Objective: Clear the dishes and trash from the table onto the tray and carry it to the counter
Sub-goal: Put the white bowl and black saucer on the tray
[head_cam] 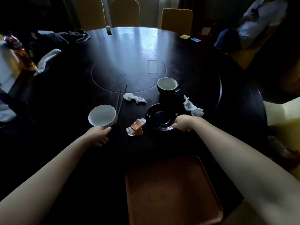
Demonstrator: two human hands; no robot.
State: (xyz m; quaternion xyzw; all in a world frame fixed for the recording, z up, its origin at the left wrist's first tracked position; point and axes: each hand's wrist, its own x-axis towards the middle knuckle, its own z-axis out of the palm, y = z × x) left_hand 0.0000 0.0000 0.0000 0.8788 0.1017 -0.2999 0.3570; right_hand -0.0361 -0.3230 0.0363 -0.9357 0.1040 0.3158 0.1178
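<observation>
My left hand (99, 134) grips the near rim of a white bowl (102, 115), tilted toward me. My right hand (182, 123) pinches the near right edge of a black saucer (159, 117). Dark chopsticks (121, 103) lie just right of the bowl. A black cup with a white inside (168, 86) stands beyond the saucer. Crumpled napkins lie at the middle (134, 98) and at the right (192, 107). Torn orange and white wrappers (135, 127) lie between my hands. An orange-brown tray (172, 190) sits empty at the near table edge.
The dark round table (65, 98) has an inset turntable ring (128, 69). Yellow chairs (177, 20) stand at the far side. Clothes and a cloth (48, 60) pile at the left. A seated person (253, 25) is at the far right. Small cards (189, 37) lie near them.
</observation>
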